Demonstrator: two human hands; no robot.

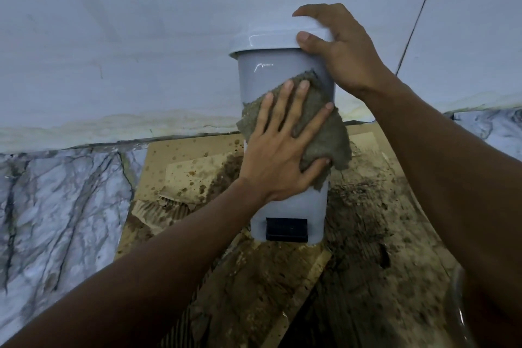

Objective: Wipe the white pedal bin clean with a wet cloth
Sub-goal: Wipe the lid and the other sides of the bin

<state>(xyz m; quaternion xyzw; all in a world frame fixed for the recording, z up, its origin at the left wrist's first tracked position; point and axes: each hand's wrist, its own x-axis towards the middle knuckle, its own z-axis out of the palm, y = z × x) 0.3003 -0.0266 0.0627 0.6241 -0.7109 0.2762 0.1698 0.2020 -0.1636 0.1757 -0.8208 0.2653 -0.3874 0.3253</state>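
Note:
The white pedal bin point(264, 73) stands upright on dirty cardboard against a white wall, its lid closed and a black pedal point(286, 230) low at the front. My left hand point(278, 147) lies flat with fingers spread, pressing a grey-brown wet cloth point(322, 127) against the front of the bin's body. The thumb pins the cloth's lower edge. My right hand point(343, 51) grips the right rim of the lid point(265, 37), thumb at the front and fingers over the top.
Stained, torn cardboard point(361, 263) covers the floor under and in front of the bin. Marble-patterned floor point(56, 206) shows at the left and far right. The white wall point(141, 37) rises directly behind the bin. A clear glassy edge point(459, 311) shows at the bottom right.

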